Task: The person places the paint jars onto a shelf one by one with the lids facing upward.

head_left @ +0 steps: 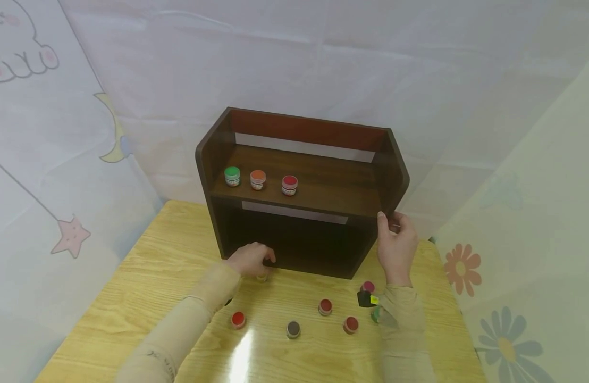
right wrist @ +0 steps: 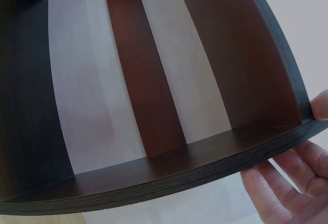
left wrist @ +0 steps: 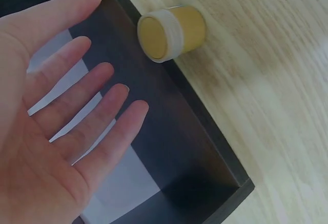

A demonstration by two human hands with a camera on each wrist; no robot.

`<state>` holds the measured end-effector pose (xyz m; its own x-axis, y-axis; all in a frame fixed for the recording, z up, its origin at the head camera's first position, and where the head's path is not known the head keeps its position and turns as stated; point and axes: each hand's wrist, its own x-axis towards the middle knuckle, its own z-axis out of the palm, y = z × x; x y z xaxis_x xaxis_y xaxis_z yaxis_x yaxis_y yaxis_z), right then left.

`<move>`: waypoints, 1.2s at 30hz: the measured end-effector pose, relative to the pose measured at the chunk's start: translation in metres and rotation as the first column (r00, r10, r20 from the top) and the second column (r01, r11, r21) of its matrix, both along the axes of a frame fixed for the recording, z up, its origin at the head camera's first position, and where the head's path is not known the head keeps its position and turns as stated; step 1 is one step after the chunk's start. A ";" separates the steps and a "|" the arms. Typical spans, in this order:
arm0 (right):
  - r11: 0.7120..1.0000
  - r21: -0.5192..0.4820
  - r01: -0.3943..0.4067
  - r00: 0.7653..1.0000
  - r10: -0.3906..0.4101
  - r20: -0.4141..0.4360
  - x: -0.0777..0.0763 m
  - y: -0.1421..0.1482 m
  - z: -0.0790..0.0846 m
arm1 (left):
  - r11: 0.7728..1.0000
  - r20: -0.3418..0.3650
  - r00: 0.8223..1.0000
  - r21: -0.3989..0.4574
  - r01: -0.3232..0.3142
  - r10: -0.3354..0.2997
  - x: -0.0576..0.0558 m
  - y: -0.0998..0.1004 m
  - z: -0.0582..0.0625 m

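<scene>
A dark brown two-tier shelf [head_left: 333,178] stands on the table. My right hand [head_left: 398,247] grips its right side panel, thumb at the front edge and fingers round the outside, as the right wrist view [right wrist: 287,193] also shows. At the shelf's lower front edge, my left hand [head_left: 250,258] is near a small yellow jar [left wrist: 189,29]. The left wrist view shows the left fingers [left wrist: 110,149] spread and apart from the jar. On the upper tier sit a green-lidded jar [head_left: 232,176], an orange-lidded jar [head_left: 258,180] and a red-lidded jar [head_left: 289,185].
On the wooden table [head_left: 146,276] lie a bright red jar [head_left: 238,319], a dark grey jar [head_left: 293,330], two dark red jars [head_left: 325,307], a magenta jar [head_left: 368,287] and a green jar [head_left: 375,314] partly behind the right sleeve. Printed sheets hang around the table.
</scene>
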<state>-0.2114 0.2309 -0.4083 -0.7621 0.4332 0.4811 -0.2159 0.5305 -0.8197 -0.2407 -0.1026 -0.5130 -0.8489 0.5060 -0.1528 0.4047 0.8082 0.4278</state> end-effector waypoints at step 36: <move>1.000 0.007 0.005 1.000 -0.005 0.021 0.002 0.000 -0.002 | 0.997 0.078 0.997 0.064 -0.034 0.029 -0.004 -0.007 -0.023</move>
